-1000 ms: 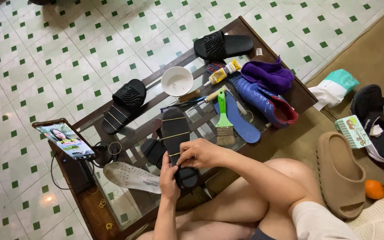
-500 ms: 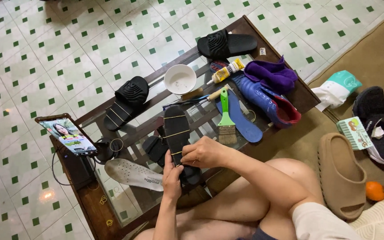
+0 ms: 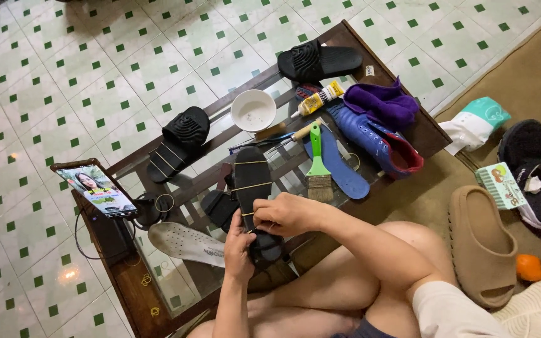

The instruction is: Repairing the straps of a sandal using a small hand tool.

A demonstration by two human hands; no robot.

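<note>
Sandal (image 3: 253,188) points lengthwise away over the table (image 3: 134,285); left hand (image 3: 239,249) grips its heel, right hand (image 3: 288,215) pinches its edge

Black slides: three (image 3: 253,188) (one banded in hands), insoles two (image 3: 186,243), brush one (image 3: 318,172)

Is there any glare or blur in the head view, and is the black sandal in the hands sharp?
Head view: a lamp glare spot on the tiled floor at lower left; the glass table reflects faintly; the black sandal, left hand and right hand look sharp, without motion blur.
</note>
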